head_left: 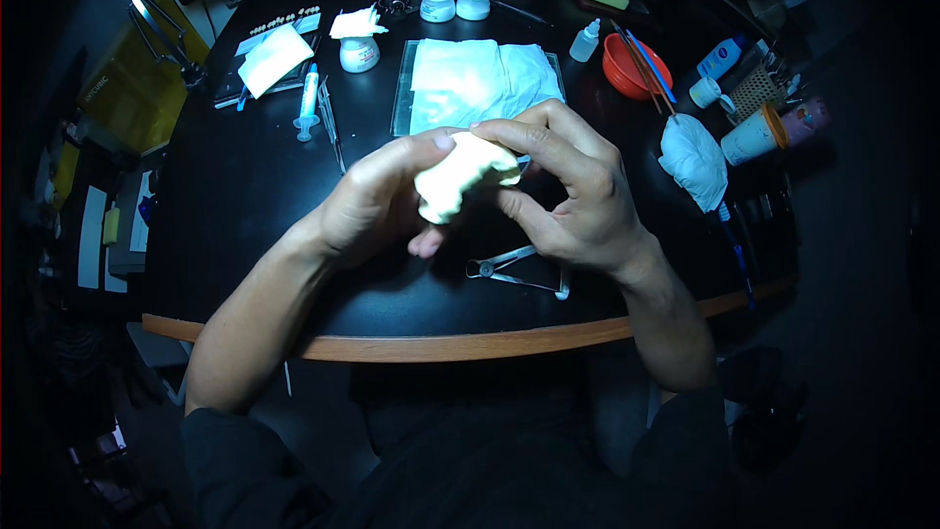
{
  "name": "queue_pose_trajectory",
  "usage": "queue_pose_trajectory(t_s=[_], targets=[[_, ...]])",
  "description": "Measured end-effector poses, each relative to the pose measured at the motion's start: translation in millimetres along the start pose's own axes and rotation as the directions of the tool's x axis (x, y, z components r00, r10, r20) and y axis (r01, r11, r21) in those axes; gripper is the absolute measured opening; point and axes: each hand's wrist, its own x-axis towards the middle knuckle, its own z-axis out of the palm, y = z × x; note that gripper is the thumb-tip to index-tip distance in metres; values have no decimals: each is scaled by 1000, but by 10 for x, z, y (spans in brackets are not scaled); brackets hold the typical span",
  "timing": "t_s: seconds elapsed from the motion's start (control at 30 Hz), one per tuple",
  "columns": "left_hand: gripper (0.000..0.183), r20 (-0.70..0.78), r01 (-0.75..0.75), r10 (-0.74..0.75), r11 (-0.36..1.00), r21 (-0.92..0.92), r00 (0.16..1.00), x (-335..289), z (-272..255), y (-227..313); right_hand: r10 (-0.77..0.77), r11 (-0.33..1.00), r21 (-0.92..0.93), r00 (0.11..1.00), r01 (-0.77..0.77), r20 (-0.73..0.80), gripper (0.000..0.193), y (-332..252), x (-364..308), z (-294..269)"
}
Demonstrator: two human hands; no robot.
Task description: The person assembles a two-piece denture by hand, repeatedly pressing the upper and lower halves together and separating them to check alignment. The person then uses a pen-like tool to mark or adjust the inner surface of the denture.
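Above the table's front half I hold a pale yellow, arch-shaped dental cast (452, 174), brightly lit with a bumpy inner edge. My left hand (377, 191) is closed around its left side, thumb on top and a fingertip showing below. At the cast's right end, my right hand (578, 186) grips it with the index finger on the upper edge and the thumb lower down. Glare washes out the cast's fine detail. Beneath my right hand lies a metal caliper (519, 269). Just beyond the cast, white tissue (480, 78) covers most of a glass plate (401, 103).
A syringe (308, 103) and tweezers (331, 122) lie left. White jars (438, 0) and a tissue-topped jar (359, 54) stand behind. Rightward are a dropper bottle (585, 41), red bowl (632, 73) with brushes, crumpled tissue (693, 162) and cup (754, 137). The wooden table edge (460, 344) is nearest.
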Motion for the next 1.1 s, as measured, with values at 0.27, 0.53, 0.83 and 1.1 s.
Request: queue_pose_trajectory(t_s=[0.27, 0.53, 0.83, 1.1], targets=[[54, -218, -211, 378, 814, 541, 900, 62, 126, -126, 77, 996, -51, 992, -72, 96, 59, -69, 6, -86], [63, -194, -259, 543, 647, 717, 817, 61, 155, -161, -15, 989, -149, 1000, 14, -6, 64, 39, -17, 45], [53, -181, -338, 473, 804, 490, 863, 2, 138, -83, -40, 994, -106, 998, 34, -56, 66, 56, -34, 37], [54, -165, -305, 431, 816, 491, 887, -10, 112, -68, -21, 993, -117, 999, 17, -38, 68, -26, -8, 53]])
